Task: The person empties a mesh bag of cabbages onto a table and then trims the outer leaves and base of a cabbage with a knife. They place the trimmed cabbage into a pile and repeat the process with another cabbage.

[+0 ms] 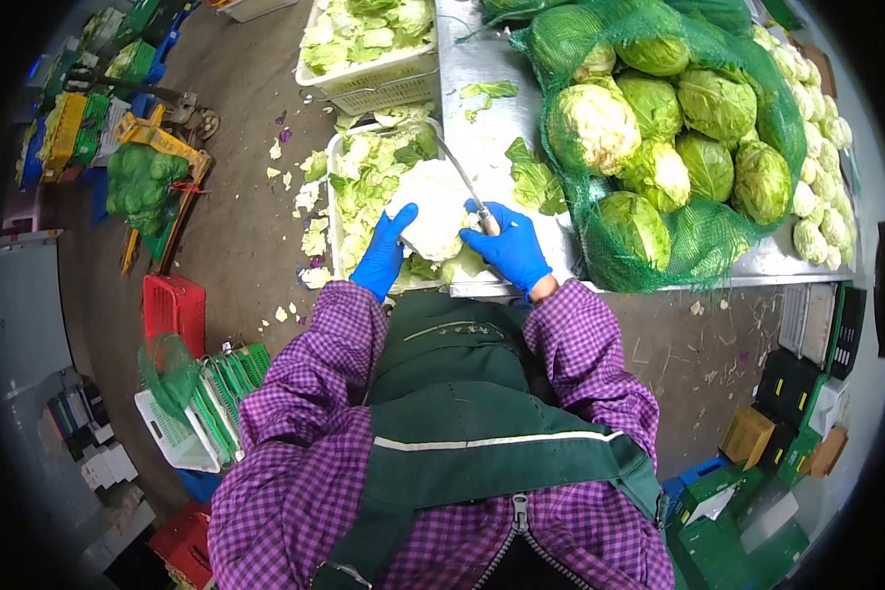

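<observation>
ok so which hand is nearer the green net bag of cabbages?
Right. The right hand is just left of the net bag in the picture; the left hand is farther off, beyond the pale cabbage.

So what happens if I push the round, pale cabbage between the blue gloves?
The round, pale cabbage would probably roll, given its rounded outline. It's likely firm, not floppy: nothing sags between the blue-gloved left hand and right hand.
</observation>
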A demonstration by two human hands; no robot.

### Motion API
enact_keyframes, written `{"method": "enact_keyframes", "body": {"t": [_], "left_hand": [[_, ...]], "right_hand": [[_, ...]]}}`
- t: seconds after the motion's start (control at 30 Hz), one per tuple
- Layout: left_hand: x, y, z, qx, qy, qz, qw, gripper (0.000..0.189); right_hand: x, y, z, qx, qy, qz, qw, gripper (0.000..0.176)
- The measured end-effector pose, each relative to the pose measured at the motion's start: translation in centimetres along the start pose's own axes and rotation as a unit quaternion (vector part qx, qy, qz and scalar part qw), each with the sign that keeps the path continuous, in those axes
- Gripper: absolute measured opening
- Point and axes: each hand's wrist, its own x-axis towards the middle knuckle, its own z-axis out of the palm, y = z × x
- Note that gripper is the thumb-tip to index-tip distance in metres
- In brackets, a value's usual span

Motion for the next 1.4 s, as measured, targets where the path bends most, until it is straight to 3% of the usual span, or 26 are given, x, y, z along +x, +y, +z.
{"method": "enact_keyframes", "body": {"t": [0.03, 0.13, 0.17, 0.3, 0.33, 0.4, 0.43, 0.47, 0.53, 0.57, 0.6, 0.67, 0.7, 0.77, 0.8, 0.87, 0.93, 1.0, 1.07, 1.13, 1.27, 1.3, 1.4], "left_hand": [[0.5, -0.8, -1.5, -0.019, 0.039, 0.003, 0.999, 0.06], [-0.5, -0.3, -3.6, -0.033, 0.07, 0.05, 0.996, 0.06], [-0.7, -0.1, -4.2, -0.042, 0.043, 0.082, 0.995, 0.06], [-1.9, -0.9, -6.5, -0.136, 0.089, 0.104, 0.981, 0.057], [-2.0, -1.7, -7.6, -0.14, 0.097, 0.112, 0.979, 0.057], [-2.7, -1.9, -8.5, -0.328, 0.046, 0.086, 0.94, 0.058], [-3.3, -0.9, -7.9, -0.28, 0.079, 0.101, 0.951, 0.072], [-3.9, 0.0, -7.8, -0.286, 0.084, 0.109, 0.948, 0.072], [-5.0, 1.0, -8.3, -0.354, -0.125, 0.144, 0.915, 0.079], [-5.0, 1.1, -9.0, -0.351, -0.058, 0.127, 0.926, 0.08], [-5.1, 0.8, -9.3, -0.355, -0.054, 0.131, 0.924, 0.08], [-4.8, 1.2, -9.1, -0.162, 0.082, 0.139, 0.973, 0.076], [-5.3, 1.6, -8.8, -0.167, 0.065, 0.138, 0.974, 0.072], [-5.7, 1.9, -7.9, -0.138, 0.058, 0.152, 0.977, 0.07], [-5.9, 2.1, -7.4, -0.108, 0.056, 0.166, 0.979, 0.071], [-6.4, 2.5, -6.6, -0.108, 0.078, 0.169, 0.977, 0.079], [-6.8, 2.8, -6.3, -0.042, 0.074, 0.175, 0.981, 0.087], [-6.7, 3.3, -5.9, -0.017, 0.074, 0.177, 0.981, 0.089], [-6.3, 3.9, -5.6, 0.009, 0.071, 0.179, 0.981, 0.09], [-5.9, 4.3, -5.2, 0.048, 0.073, 0.19, 0.978, 0.092], [-5.7, 4.9, -4.5, 0.109, 0.078, 0.184, 0.974, 0.095], [-5.6, 4.9, -4.5, 0.126, 0.08, 0.173, 0.973, 0.097], [-5.3, 4.8, -4.9, 0.147, 0.066, 0.172, 0.972, 0.098]], "right_hand": [[0.5, -1.1, 0.4, -0.016, 0.005, 0.01, 1.0, 0.033], [2.0, -0.5, 2.3, 0.038, 0.01, 0.016, 0.999, 0.028], [2.6, -0.4, 2.7, 0.038, 0.019, 0.011, 0.999, 0.025], [3.8, -1.9, 3.5, 0.236, -0.079, 0.105, 0.963, 0.021], [3.9, -2.0, 3.8, 0.234, -0.09, 0.103, 0.963, 0.021], [4.3, -1.5, 4.0, 0.2, -0.059, 0.126, 0.97, 0.02], [4.7, -0.2, 4.0, 0.202, -0.061, 0.142, 0.967, 0.019], [4.7, -0.9, 4.1, 0.217, -0.08, 0.153, 0.961, 0.027], [4.5, -2.2, 4.1, 0.204, -0.125, 0.126, 0.963, 0.04], [4.3, -4.1, 4.4, 0.171, -0.136, 0.11, 0.97, 0.053], [4.2, -5.4, 4.9, 0.168, -0.142, 0.112, 0.969, 0.053], [4.3, -7.1, 6.1, 0.05, -0.114, -0.106, 0.987, 0.058], [4.3, -7.5, 6.7, 0.048, -0.114, -0.104, 0.987, 0.058], [4.9, -8.1, 7.5, -0.061, -0.077, -0.27, 0.958, 0.054], [5.1, -7.9, 7.3, -0.062, -0.077, -0.268, 0.958, 0.054], [5.7, -7.5, 6.8, -0.117, -0.128, -0.146, 0.974, 0.043], [5.6, -7.7, 6.2, -0.137, -0.111, -0.134, 0.975, 0.036], [4.5, -8.6, 5.2, -0.04, -0.138, -0.055, 0.988, 0.039], [4.0, -7.9, 5.1, -0.021, -0.13, -0.1, 0.986, 0.043], [3.5, -7.7, 5.0, -0.101, -0.078, -0.215, 0.968, 0.049], [2.6, -7.1, 4.9, -0.175, -0.057, -0.19, 0.964, 0.044], [2.2, -7.0, 5.2, -0.183, -0.028, -0.201, 0.962, 0.033], [2.1, -5.9, 5.1, -0.207, -0.015, -0.18, 0.962, 0.024]]}}
